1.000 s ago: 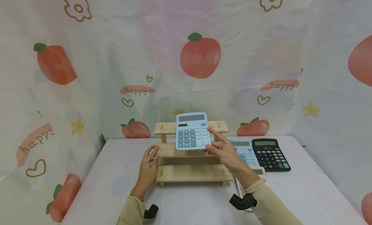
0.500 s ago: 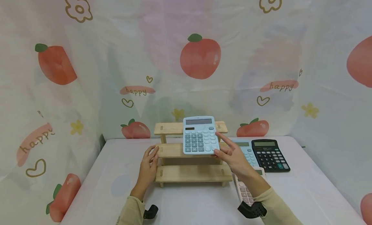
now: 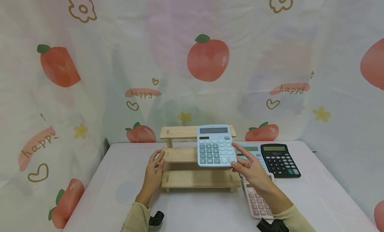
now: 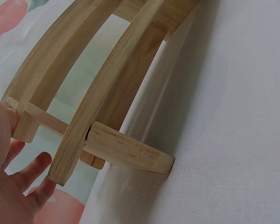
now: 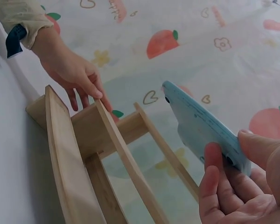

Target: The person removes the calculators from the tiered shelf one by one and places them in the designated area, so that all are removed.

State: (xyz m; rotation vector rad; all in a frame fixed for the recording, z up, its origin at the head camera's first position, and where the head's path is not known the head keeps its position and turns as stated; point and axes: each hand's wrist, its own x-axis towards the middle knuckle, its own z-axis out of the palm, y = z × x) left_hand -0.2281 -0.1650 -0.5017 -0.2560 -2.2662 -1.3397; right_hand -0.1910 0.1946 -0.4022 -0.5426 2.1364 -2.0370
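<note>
My right hand [image 3: 252, 172] pinches a light blue calculator [image 3: 214, 147] by its lower right corner, keys and display facing me. The calculator is in the air before the right part of a three-tier wooden rack [image 3: 199, 179]. In the right wrist view its edge and back show, with the thumb on one side and fingers [image 5: 213, 156] behind. My left hand [image 3: 153, 173] holds the left end of the rack's middle shelf; in the left wrist view its fingers [image 4: 35, 172] reach around the shelf ends.
Right of the rack lie a second light blue calculator [image 3: 258, 155], partly hidden, and a black calculator [image 3: 280, 160]. A pink calculator [image 3: 256, 203] lies nearer, partly under my right forearm. A printed cloth [image 3: 210, 102] hangs behind the white table [image 3: 198, 212].
My right hand has carried the light blue calculator to the right and slightly down, uncovering more of the rack's shelves and of the pink calculator. The left hand stays on the rack.
</note>
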